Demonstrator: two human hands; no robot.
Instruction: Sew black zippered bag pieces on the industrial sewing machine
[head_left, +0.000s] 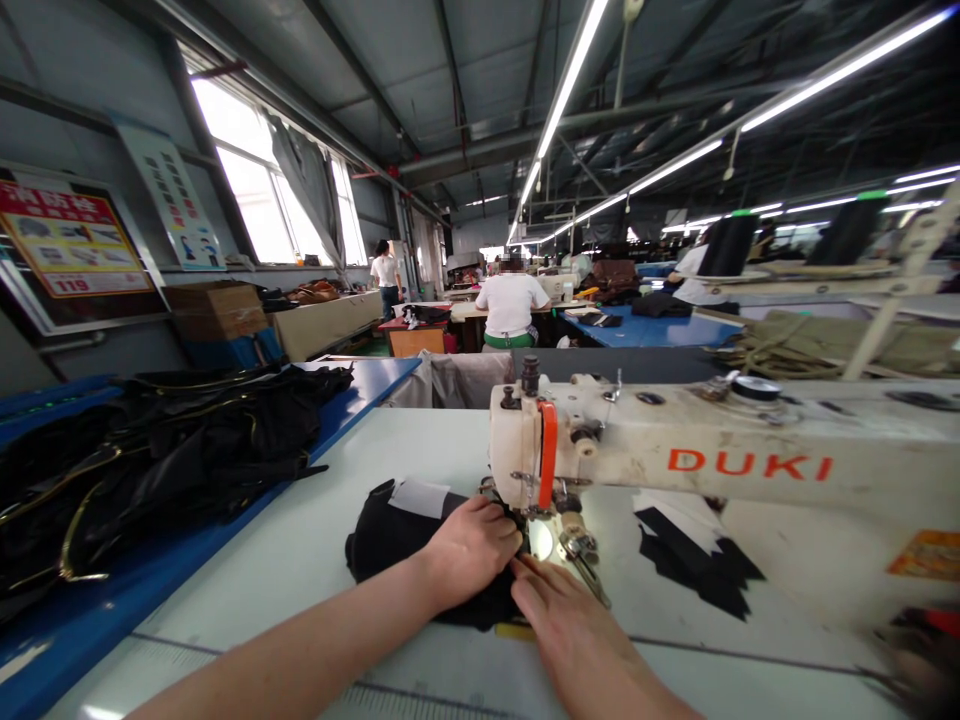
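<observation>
Black fabric [390,545] lies on the pale sewing table, its right edge by the needle area of a sewing machine [630,440] lettered DUKI. A small white piece [418,498] rests on top of it, towards the back. My left hand [476,545] is on the fabric, fingers curled and gripping it close to the machine's head. Just to the right and nearer to me, my right hand [555,605] has its fingertips together at the fabric's edge, almost touching the left hand. The presser foot and the fabric under it are largely hidden by my hands.
Black cut pieces [701,560] lie under the machine arm. At left, a blue table [247,515] bears a heap of black material [187,440] with gold-coloured zips. Thread cones [727,245] stand at right. A person in white [513,305] sits ahead.
</observation>
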